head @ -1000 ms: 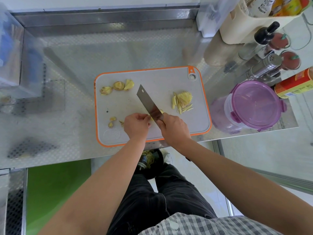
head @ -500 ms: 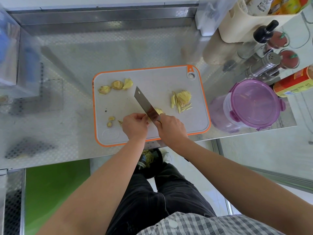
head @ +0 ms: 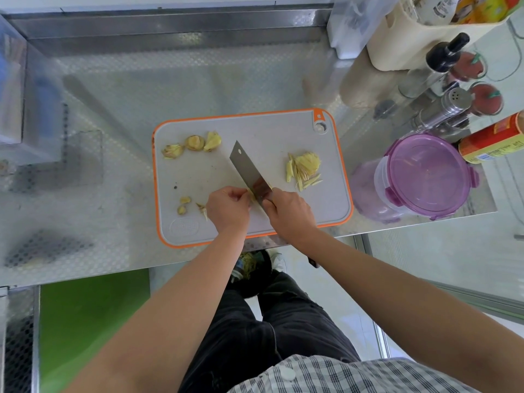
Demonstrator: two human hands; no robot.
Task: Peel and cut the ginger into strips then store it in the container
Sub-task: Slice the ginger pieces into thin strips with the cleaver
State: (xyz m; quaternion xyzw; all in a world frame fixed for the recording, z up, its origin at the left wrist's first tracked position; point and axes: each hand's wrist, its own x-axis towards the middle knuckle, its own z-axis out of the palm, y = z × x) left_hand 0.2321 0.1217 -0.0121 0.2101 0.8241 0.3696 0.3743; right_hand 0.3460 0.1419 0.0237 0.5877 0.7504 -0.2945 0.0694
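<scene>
A grey cutting board (head: 263, 131) with an orange rim lies on the steel counter. My right hand (head: 289, 214) grips the handle of a cleaver (head: 248, 171), whose blade angles up and left over the board. My left hand (head: 228, 208) pinches a small ginger piece (head: 251, 196) against the blade's left side; most of that piece is hidden. A pile of cut ginger strips (head: 303, 170) lies on the board's right part. Ginger peel pieces (head: 192, 144) sit at the upper left, and small scraps (head: 184, 205) at the lower left.
A round container with a purple lid (head: 425, 174) stands right of the board. Behind it are a red can (head: 493, 140), a steel shaker (head: 445, 107), a dark-capped bottle (head: 436, 65) and a cream holder (head: 411, 32). The counter's front edge runs just below the board.
The cleaver blade and both hands have shifted slightly toward the board's front edge while the left hand keeps hold of the ginger. The view has drifted a little.
</scene>
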